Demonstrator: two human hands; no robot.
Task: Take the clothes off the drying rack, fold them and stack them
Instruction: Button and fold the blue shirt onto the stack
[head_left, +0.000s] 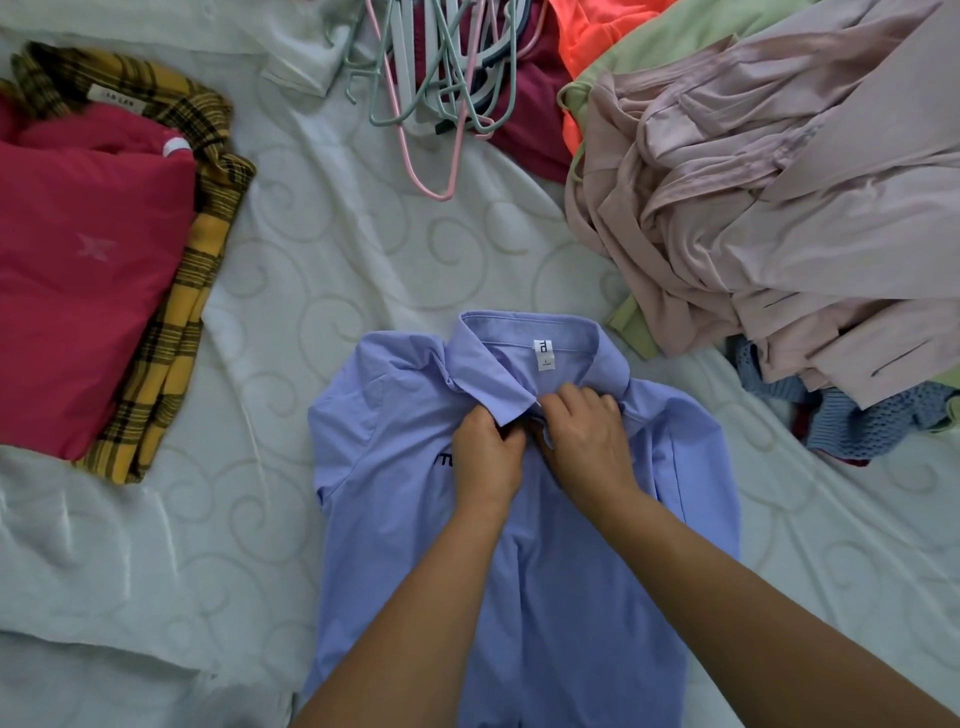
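Item: blue shirt, flat on bed, collar far side. We see left hand, right hand: fingers curled, pinching shirt front below collar. Folded red top left, loose pile right.

Soft, even, cool-toned light is spread over the scene. Faint shadows are cast under the left hand and right hand onto the shirt and in the folds of the sheet. A mild sheen is shown on the sheet at lower left. Edges are bent by wide-angle distortion and slightly softened; the centre is rendered sharp.
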